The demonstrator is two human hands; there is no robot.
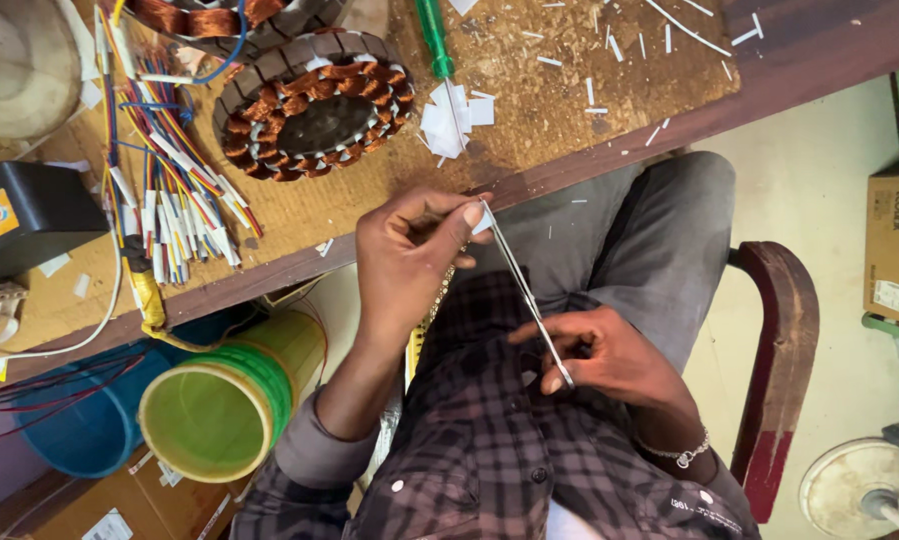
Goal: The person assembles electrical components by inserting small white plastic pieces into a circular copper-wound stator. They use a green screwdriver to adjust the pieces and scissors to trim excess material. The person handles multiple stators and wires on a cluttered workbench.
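My left hand (pixel 409 255) pinches the upper end of a thin white sleeve strip (pixel 522 290) at the workbench's front edge. My right hand (pixel 604 355) grips the strip's lower end over my lap, so the strip runs taut and slanted between both hands. A copper-wound stator ring (pixel 314 115) lies on the bench just above my left hand. Small white paper pieces (pixel 454 120) and a green-handled screwdriver (pixel 431 35) lie beside it.
A bundle of coloured wires (pixel 169 200) lies left of the stator, with a black box (pixel 24 215) at the bench's left. Green (pixel 219 405) and blue (pixel 79 420) spools stand below the bench. A chair arm (pixel 779 340) is at my right, with a cardboard box (pixel 889 245) beyond it.
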